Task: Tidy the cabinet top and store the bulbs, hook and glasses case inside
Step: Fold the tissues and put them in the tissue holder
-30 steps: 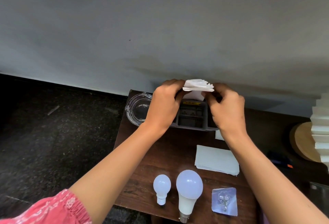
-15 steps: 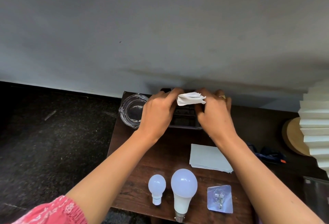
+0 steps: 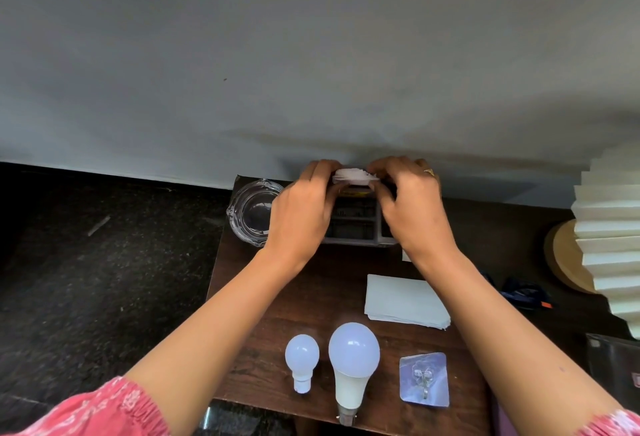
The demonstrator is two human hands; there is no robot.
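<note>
Both hands, left hand [image 3: 304,217] and right hand [image 3: 412,214], have lowered the pinched paper wad [image 3: 354,176] toward the grey organizer [image 3: 353,227]; bulbs [image 3: 353,359] and hook [image 3: 424,379] await storing.

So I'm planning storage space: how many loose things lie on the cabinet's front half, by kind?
Bulbs: 2, a small bulb and a big bulb
Hook: 1, hook
Paper stack: 1, papers
Total: 4

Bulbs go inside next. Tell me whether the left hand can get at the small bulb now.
Probably not yet: the left hand is busy gripping the white paper wad. The small bulb itself lies uncovered.
</note>
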